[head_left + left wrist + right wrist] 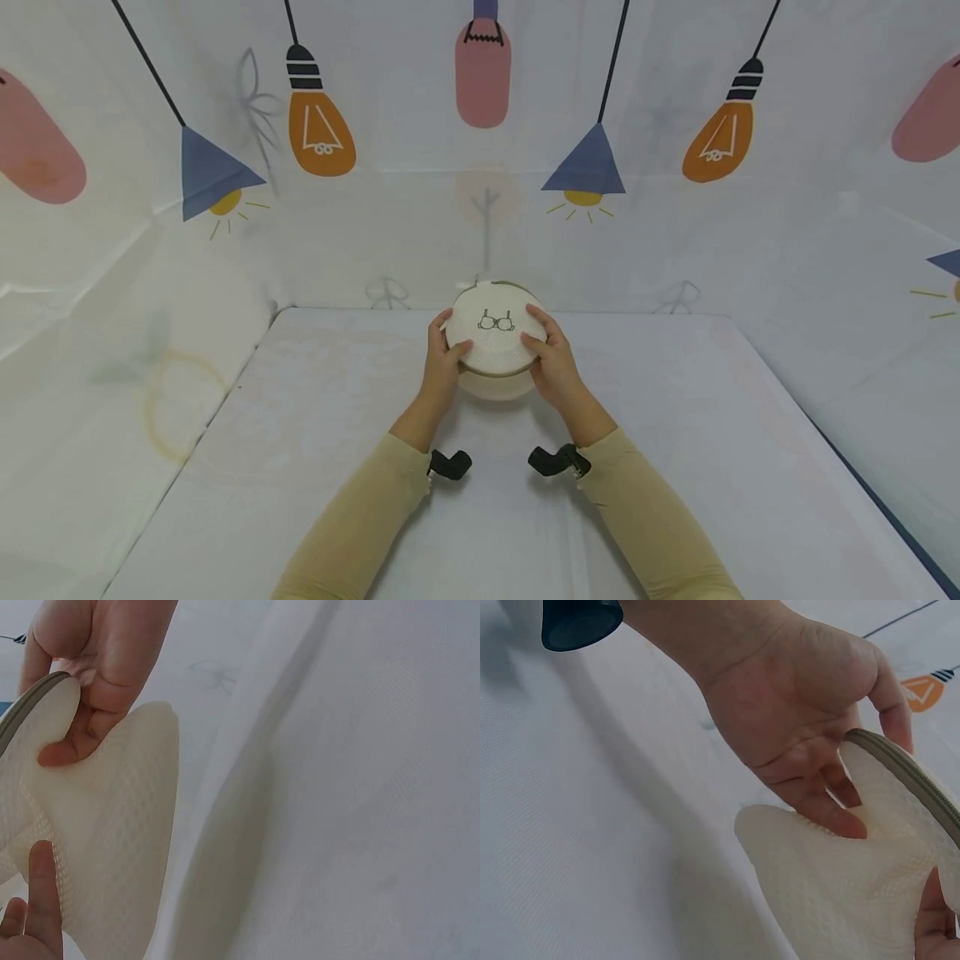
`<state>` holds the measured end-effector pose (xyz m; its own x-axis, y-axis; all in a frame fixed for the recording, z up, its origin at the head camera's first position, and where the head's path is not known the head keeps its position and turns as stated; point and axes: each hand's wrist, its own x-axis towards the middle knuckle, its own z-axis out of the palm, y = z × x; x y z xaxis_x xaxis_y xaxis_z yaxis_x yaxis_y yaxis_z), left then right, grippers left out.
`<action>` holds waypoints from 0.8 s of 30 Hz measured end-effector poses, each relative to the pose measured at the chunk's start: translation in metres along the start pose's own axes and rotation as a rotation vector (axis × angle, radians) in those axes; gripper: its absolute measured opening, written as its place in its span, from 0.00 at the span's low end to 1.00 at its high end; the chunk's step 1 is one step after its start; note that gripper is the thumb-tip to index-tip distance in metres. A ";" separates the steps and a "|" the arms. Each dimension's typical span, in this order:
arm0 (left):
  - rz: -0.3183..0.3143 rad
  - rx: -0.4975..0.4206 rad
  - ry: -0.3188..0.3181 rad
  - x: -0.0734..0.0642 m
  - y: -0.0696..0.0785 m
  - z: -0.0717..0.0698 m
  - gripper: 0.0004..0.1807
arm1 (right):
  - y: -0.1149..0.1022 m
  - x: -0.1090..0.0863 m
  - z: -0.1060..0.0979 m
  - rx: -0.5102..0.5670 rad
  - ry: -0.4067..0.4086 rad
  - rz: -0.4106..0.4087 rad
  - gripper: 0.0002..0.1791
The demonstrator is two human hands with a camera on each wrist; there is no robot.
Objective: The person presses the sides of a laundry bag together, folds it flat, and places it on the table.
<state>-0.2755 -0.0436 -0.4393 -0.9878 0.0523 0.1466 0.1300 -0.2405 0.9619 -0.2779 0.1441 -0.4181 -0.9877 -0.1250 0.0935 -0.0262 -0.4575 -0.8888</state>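
A round, cream mesh bra wash bag [497,346] is held up between both hands above the far part of the table. Small line-drawn bra print [497,321] marks its front face. My left hand [444,358] grips the left side, thumb on the front. On the right side, my right hand [557,362] grips it likewise. An olive-grey zipper [907,769] follows the edge of the bag and looks closed where it shows. In the left wrist view, the left fingers [71,752] press into the soft mesh back [124,817], which is dented and creased.
A white-covered table [337,500] lies beneath, its far edge against a white cloth backdrop [420,225] printed with lamps and bulbs. Black wrist mounts [555,461] stick out from the cuffs of both beige sleeves [360,517].
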 end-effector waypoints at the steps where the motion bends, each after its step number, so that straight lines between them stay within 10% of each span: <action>1: 0.000 0.000 -0.003 0.000 0.001 -0.001 0.37 | 0.000 0.000 0.000 0.009 -0.006 0.000 0.31; 24: 0.047 -0.047 -0.220 0.012 -0.008 -0.029 0.41 | 0.005 -0.002 -0.003 -0.072 -0.087 0.090 0.28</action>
<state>-0.2906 -0.0693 -0.4516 -0.9376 0.2493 0.2425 0.1658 -0.2925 0.9418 -0.2769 0.1448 -0.4236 -0.9696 -0.2399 0.0477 0.0478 -0.3772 -0.9249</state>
